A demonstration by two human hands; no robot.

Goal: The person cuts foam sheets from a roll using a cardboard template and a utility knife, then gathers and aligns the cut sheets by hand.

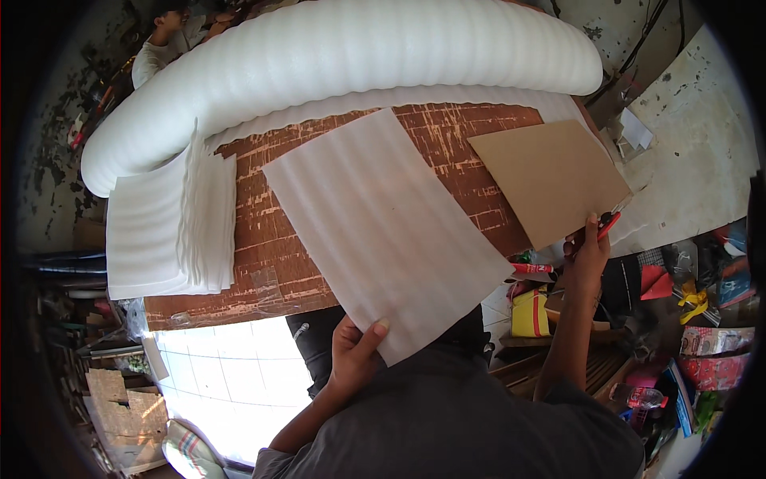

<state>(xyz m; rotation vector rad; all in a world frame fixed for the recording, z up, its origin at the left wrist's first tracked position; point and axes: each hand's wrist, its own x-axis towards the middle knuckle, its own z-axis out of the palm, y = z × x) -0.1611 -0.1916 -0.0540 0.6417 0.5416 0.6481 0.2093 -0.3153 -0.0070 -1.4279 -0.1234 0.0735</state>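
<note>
My left hand (357, 352) pinches the near corner of a white foam sheet (387, 231) between thumb and fingers. The sheet slants across the front of the brown table and hangs over its near edge. My right hand (589, 254) is closed at the near right corner of a brown cardboard sheet (550, 180), thumb on top. A slim red-handled tool (610, 224) sticks out of the same hand; its kind is unclear. To the left lies a stack of cut white foam sheets (167, 227), with some edges standing up.
A long white foam roll (359, 56) spans the table's far side. The scratched brown tabletop (263, 239) shows between the sheets. Another person (163, 44) is behind the roll at far left. Bags and clutter (686, 303) fill the right; torn cardboard (124, 415) lies lower left.
</note>
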